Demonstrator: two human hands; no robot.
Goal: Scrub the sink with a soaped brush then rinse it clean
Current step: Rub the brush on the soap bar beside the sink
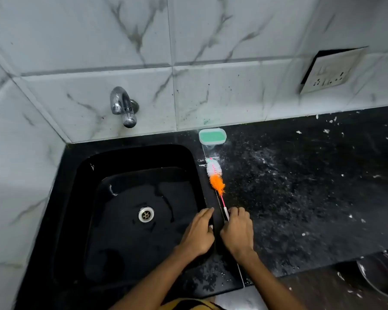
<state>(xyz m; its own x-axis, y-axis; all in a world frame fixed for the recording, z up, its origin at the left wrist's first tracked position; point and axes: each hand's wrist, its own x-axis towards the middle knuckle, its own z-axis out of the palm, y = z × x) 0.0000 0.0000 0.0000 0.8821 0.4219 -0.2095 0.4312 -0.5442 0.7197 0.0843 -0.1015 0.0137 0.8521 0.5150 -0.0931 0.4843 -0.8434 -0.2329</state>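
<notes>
A black sink with a steel drain fills the left; its floor looks wet. A bottle brush with white and orange bristles lies on the black counter just right of the sink's rim, its thin pink-white handle pointing toward me. My right hand rests over the handle's near end, fingers curled on it. My left hand lies flat on the sink's right rim, fingers apart, holding nothing. A tub of green soap stands beyond the brush at the wall. The chrome tap sticks out of the wall; no water runs.
The speckled black counter stretches right, scattered with white flecks. Marble wall tiles close the back and left. A wall socket sits at upper right. A steel vessel stands below the counter's front edge at lower right.
</notes>
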